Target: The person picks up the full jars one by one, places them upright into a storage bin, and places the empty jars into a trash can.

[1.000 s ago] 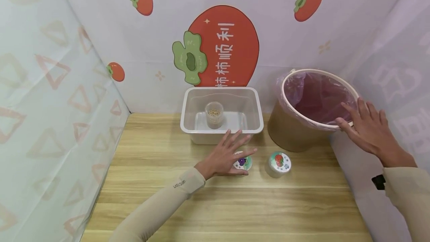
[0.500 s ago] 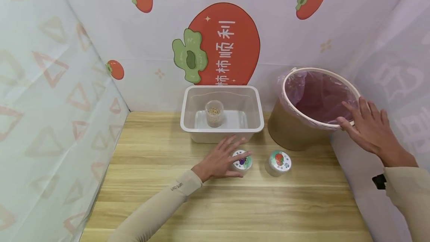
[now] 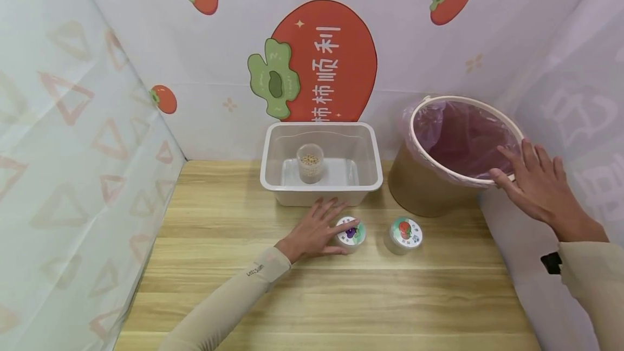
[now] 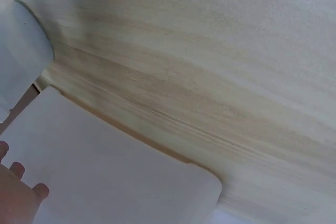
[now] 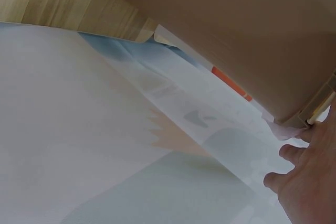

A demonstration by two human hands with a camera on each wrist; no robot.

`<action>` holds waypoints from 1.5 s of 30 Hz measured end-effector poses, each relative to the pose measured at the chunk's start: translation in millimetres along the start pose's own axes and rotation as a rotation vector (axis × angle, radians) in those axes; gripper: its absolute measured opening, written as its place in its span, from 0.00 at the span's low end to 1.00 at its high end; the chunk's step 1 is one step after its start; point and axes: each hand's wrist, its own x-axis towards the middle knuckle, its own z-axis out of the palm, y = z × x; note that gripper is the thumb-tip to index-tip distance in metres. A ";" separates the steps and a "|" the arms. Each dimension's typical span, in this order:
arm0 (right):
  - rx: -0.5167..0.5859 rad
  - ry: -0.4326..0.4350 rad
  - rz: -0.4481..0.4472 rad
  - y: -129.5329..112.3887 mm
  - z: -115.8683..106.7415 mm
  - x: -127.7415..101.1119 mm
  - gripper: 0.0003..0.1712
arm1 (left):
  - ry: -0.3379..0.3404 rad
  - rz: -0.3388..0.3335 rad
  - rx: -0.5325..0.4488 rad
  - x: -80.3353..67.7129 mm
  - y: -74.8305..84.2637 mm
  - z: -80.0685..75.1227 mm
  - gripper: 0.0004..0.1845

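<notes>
- Left hand: fingers spread and extended, gripping nothing; one finger reaches over the lid of the left tub, the thumb at its near left side. Contact with the lid cannot be told.
- Right hand: fingers spread, at the right rim of the bin, thumb lying over it.
- The left tub stands on the table, near the box, left of the right tub.
- Inside the box, left of centre: a cup of grains.
</notes>
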 end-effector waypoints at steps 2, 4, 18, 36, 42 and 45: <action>0.001 -0.005 0.006 -1.2 -1.1 -0.6 0.40 | -0.005 -0.001 0.007 0.3 0.4 1.1 0.47; -0.001 -0.006 0.008 -2.1 -1.9 -0.8 0.40 | -0.007 -0.003 0.017 0.7 0.7 2.1 0.47; -0.010 0.002 -0.005 -3.3 -2.0 -2.1 0.39 | 0.030 0.013 -0.012 -2.6 4.4 11.7 0.44; 0.008 -0.015 0.018 -3.1 1.1 -2.2 0.42 | 0.071 0.022 -0.028 -4.3 8.0 20.2 0.40; 0.012 -0.012 0.020 -3.6 1.0 -2.1 0.42 | 0.136 0.060 -0.045 -3.9 9.0 22.7 0.36; 0.013 -0.009 0.019 -2.9 1.1 -2.0 0.42 | 0.148 0.077 -0.048 -3.3 9.9 21.4 0.36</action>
